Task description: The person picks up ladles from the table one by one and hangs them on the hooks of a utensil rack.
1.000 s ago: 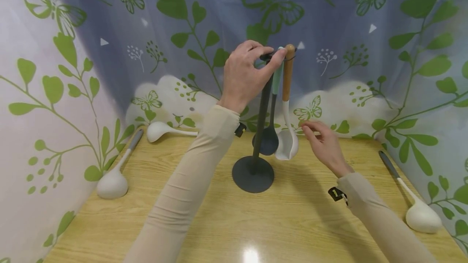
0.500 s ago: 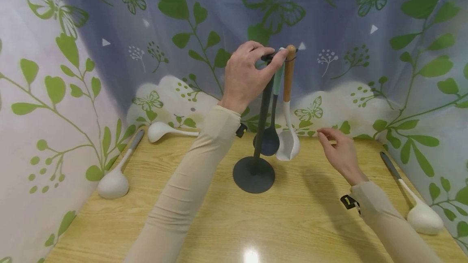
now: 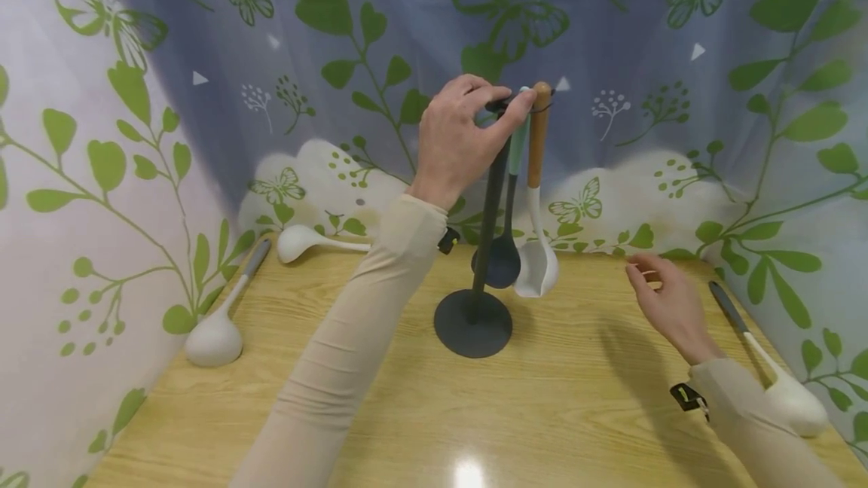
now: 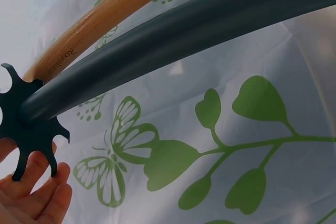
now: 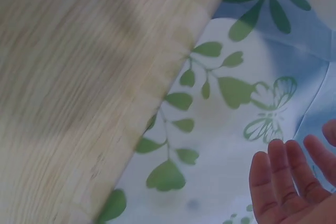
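The left hand [image 3: 456, 143] pinches the top of the stand [image 3: 487, 236] between thumb and fingers.
The pole drops from that hand to a round base on the bench [image 3: 542, 405]; just right of the thumb hang the mint ladle [image 3: 500, 262] and, beyond it, the wooden ladle [image 3: 539, 141]. The right hand [image 3: 671, 311] hovers above the bench, well apart from both, its fingers loose and slightly bent, with a grey ladle [image 3: 800, 401] lying to its right. Left of the left hand and lower down lies a white ladle [image 3: 298, 243].
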Available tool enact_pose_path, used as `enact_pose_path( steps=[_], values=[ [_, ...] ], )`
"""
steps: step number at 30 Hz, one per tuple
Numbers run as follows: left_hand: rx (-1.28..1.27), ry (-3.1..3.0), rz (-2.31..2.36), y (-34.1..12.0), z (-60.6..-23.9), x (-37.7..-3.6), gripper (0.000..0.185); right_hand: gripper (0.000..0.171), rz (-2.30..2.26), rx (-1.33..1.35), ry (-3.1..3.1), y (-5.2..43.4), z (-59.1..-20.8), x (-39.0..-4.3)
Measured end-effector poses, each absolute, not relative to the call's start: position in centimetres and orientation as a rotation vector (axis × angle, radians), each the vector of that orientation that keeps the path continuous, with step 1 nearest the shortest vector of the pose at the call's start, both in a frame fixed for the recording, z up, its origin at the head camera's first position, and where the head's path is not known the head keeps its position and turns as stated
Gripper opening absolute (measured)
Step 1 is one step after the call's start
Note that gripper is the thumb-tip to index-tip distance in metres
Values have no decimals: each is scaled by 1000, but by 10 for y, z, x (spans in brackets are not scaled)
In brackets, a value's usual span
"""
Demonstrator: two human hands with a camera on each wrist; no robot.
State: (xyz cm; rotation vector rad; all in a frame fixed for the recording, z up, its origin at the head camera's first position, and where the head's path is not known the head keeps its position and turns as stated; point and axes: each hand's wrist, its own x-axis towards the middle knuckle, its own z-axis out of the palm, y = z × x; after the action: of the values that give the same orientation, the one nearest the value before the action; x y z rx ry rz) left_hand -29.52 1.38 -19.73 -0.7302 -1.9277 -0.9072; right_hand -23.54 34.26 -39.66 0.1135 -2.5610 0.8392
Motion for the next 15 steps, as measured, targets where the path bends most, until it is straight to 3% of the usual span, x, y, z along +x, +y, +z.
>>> enact_pose_path(
  steps=[15],
  values=[
    [-745,-1904,-918,15,-197,-295,33,51,585,-11,-2771,399,-413,-215]
  ],
)
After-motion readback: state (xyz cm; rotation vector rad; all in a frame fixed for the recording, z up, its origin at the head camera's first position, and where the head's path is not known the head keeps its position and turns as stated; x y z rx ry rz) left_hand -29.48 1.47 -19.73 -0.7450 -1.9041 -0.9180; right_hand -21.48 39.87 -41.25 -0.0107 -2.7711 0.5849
